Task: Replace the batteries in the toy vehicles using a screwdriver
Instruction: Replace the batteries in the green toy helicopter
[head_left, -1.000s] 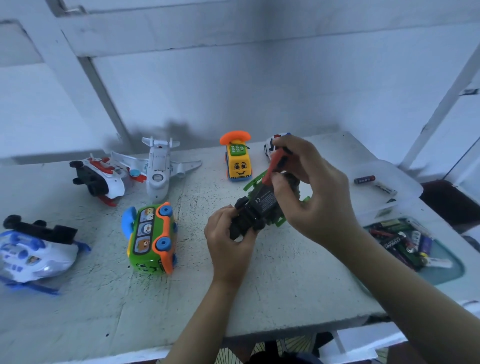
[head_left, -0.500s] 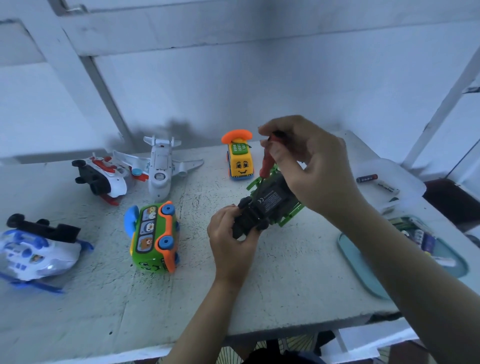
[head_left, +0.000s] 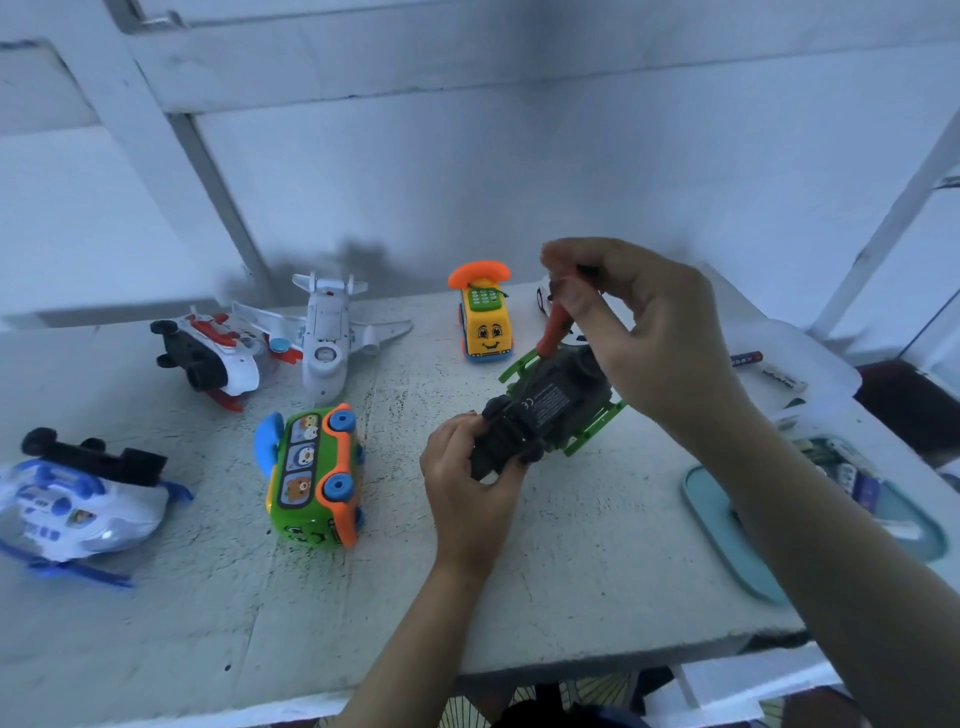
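A dark toy vehicle with green skids (head_left: 550, 402) lies upside down on the white table (head_left: 545, 582), its labelled underside facing up. My left hand (head_left: 467, 483) grips its near end. My right hand (head_left: 639, 332) holds a red-handled screwdriver (head_left: 555, 330) upright above the toy's far end, with the tip down at the underside. Loose batteries (head_left: 748, 359) lie on a clear lid at the right. More batteries (head_left: 841, 467) sit on a teal tray (head_left: 727, 525), partly hidden behind my right forearm.
Other toys stand around: a green and orange bus (head_left: 311, 478), a yellow phone car (head_left: 483, 322), a white plane (head_left: 327, 332), a red and white helicopter (head_left: 208, 353) on its side, a blue and white helicopter (head_left: 72, 493) at far left, a white car (head_left: 545, 296) behind my right hand.
My right hand has lifted with the screwdriver, from low over the toy's underside to upright above its far end. My left hand has kept its grip on the toy.
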